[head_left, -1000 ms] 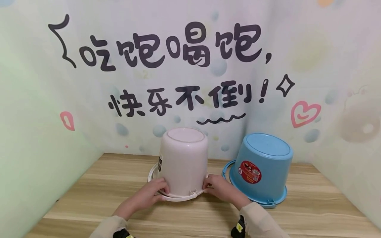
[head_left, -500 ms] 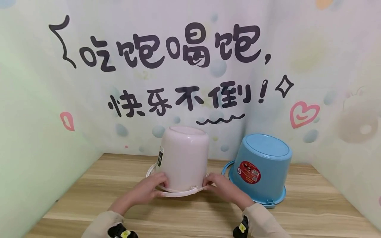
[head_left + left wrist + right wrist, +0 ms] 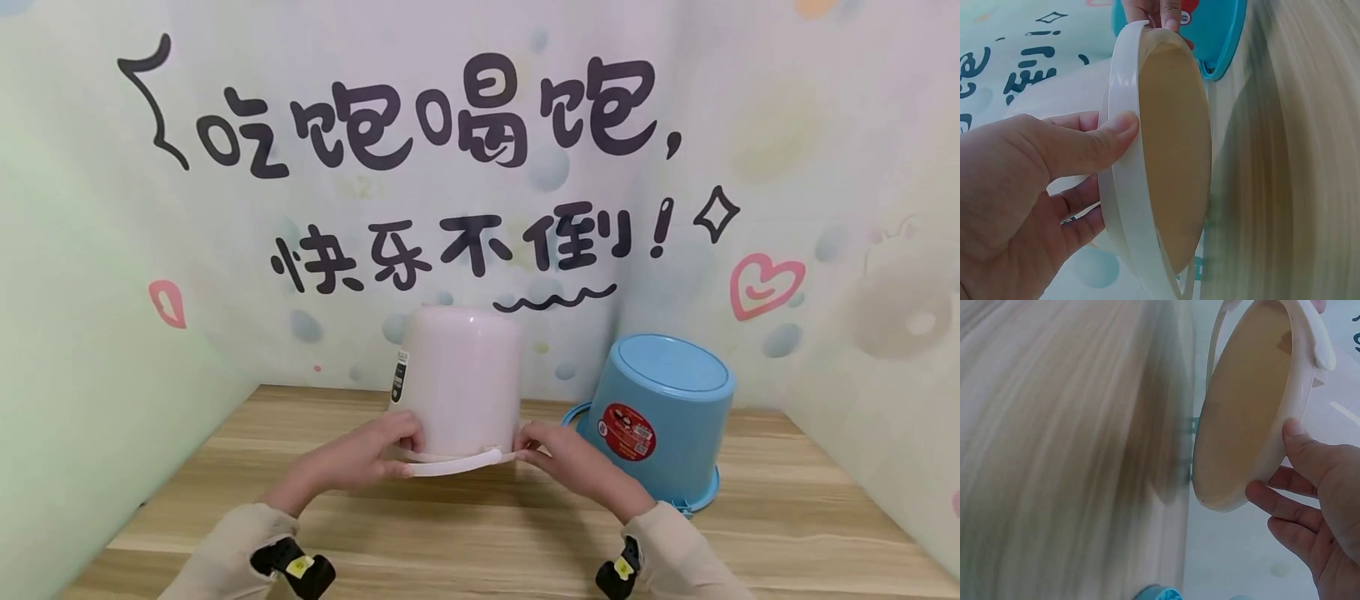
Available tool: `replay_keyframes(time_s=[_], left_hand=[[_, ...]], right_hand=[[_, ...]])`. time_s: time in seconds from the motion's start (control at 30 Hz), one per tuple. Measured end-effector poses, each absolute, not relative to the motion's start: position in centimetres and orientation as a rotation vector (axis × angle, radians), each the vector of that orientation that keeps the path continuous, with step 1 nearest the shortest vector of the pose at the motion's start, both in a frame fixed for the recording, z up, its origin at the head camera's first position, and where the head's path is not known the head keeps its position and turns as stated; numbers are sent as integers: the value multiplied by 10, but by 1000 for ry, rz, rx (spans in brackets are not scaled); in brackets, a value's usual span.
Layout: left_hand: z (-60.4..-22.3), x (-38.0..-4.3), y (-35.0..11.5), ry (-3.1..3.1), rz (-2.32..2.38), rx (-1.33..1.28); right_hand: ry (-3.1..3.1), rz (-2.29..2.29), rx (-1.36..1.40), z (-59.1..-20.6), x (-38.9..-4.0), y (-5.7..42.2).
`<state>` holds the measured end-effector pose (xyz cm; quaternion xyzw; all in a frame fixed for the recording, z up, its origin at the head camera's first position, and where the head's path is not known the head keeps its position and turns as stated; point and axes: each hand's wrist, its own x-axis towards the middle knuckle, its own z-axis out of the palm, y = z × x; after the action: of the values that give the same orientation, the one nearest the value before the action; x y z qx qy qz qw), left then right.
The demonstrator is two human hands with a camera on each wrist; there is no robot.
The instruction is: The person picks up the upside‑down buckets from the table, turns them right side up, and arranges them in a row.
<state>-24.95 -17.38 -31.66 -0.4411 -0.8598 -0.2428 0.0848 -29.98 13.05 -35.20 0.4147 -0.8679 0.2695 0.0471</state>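
Observation:
A pale pink bucket [image 3: 472, 383] is held upside down and tilted, its open mouth toward the person and raised off the wooden table. My left hand [image 3: 367, 454] grips its rim on the left, with the thumb over the white carrying handle [image 3: 1129, 181] that lies along the rim. On the opposite side my right hand [image 3: 566, 462] pinches the rim between thumb and fingers. Both wrist views show the hollow inside of the bucket. A dark label [image 3: 401, 379] is on the bucket's left side.
To the right, a blue bucket [image 3: 667, 400] with a round red sticker [image 3: 627, 433] stands upside down on the wooden table [image 3: 247, 475]. Behind is a fabric backdrop [image 3: 315, 192] with large black lettering, and side walls flank the table.
Both hands have lifted the pale pink bucket from the table and tilted its bottom away, so the bottom face no longer shows. The blue bucket stays put.

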Motion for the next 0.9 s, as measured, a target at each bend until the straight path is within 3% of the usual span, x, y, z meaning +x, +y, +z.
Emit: replay_keyframes(time_s=[0.9], left_hand=[[-260, -250, -166, -2669, -1199, -1248]], right_hand=[[-2728, 792, 1109, -275, -296, 137]])
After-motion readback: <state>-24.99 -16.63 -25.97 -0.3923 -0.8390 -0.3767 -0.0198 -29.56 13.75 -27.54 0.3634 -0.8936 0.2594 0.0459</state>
